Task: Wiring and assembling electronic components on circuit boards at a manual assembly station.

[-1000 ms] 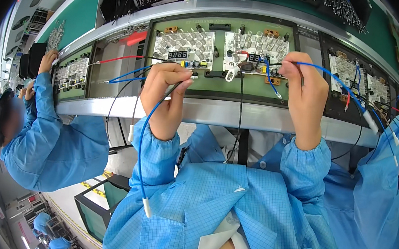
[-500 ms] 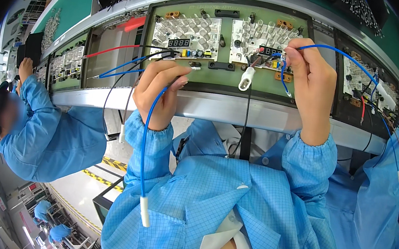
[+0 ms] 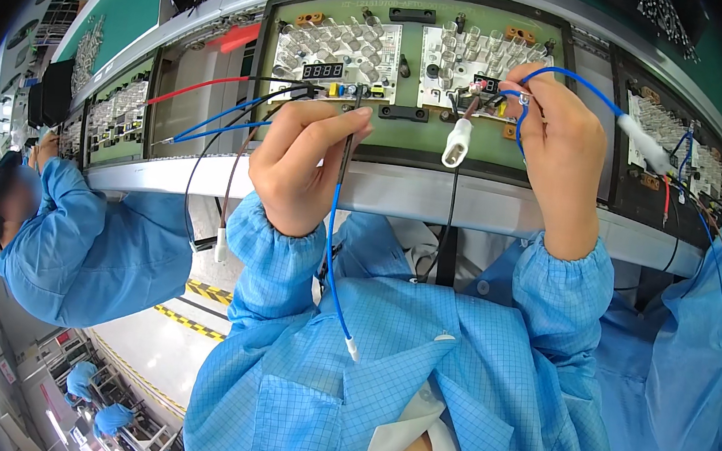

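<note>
My left hand [image 3: 301, 165] is closed in front of the left circuit board [image 3: 332, 53], its thumb and fingertips pinching a thin blue wire [image 3: 335, 267]. The upper part looks dark at the fingertips; its lower end hangs over my chest with a small white tip. At the right circuit board [image 3: 460, 59], my right hand [image 3: 561, 146] pinches another blue wire [image 3: 565, 72] beside a small metal terminal. That wire arches right to a white sleeve [image 3: 644, 144]. Between my hands, a white-sleeved connector [image 3: 457, 143] hangs over the fixture's front edge.
Both boards sit in a green fixture [image 3: 400, 136] on a metal rail [image 3: 418, 192]. Red, blue and black leads [image 3: 206, 101] trail out left. More boards stand at either side [image 3: 119, 122]. One co-worker [image 3: 101, 240] sits left, another [image 3: 673, 377] right.
My left fingertips have risen slightly and moved right, and the wire hanging from them has swung right. The big white-sleeved end has gone from there. The right-hand wire's white sleeve has shifted left.
</note>
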Demonstrator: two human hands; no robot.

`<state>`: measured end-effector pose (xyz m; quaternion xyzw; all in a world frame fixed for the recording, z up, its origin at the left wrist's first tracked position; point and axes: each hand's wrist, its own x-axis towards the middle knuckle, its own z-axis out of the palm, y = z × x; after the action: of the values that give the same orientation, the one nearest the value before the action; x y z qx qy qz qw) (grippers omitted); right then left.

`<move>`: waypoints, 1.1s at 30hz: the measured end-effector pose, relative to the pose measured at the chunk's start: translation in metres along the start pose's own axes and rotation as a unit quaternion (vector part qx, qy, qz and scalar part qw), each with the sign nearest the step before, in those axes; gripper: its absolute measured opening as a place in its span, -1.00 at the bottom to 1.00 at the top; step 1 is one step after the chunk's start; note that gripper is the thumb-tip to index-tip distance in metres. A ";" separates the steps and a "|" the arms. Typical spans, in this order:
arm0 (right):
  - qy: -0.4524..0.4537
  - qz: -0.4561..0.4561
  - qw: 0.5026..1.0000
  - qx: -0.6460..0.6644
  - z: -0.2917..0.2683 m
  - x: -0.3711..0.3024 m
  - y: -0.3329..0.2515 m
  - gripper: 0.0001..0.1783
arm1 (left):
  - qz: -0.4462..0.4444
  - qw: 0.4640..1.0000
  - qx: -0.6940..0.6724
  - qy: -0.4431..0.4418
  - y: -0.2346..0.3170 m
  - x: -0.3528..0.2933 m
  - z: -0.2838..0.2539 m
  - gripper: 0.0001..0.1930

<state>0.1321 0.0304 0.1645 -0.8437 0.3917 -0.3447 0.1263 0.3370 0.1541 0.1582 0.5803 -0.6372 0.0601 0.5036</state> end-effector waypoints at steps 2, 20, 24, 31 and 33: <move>0.013 -0.029 0.999 -0.010 0.002 -0.001 0.001 -0.88 | 0.002 1.000 -0.005 -0.006 0.004 0.003 -0.002 -0.75; 0.067 -0.011 0.991 0.112 -0.025 -0.068 0.000 -0.74 | -0.071 0.980 0.158 -0.101 0.007 0.025 -0.027 -0.84; 0.128 -0.060 0.973 0.181 -0.021 -0.092 0.017 -0.71 | -0.099 0.977 0.158 -0.104 0.001 0.027 -0.026 -0.85; 0.229 -0.043 0.937 0.260 -0.013 -0.088 0.020 -0.50 | -0.167 0.966 0.160 -0.116 -0.005 0.026 -0.019 -0.88; 0.221 -0.053 0.939 0.258 -0.017 -0.092 0.023 -0.46 | -0.167 0.965 0.162 -0.120 -0.006 0.025 -0.017 -0.88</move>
<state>0.0658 0.0850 0.1213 -0.7043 0.2620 -0.6180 0.2312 0.3557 0.1466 0.1814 0.7554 -0.5687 0.0070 0.3255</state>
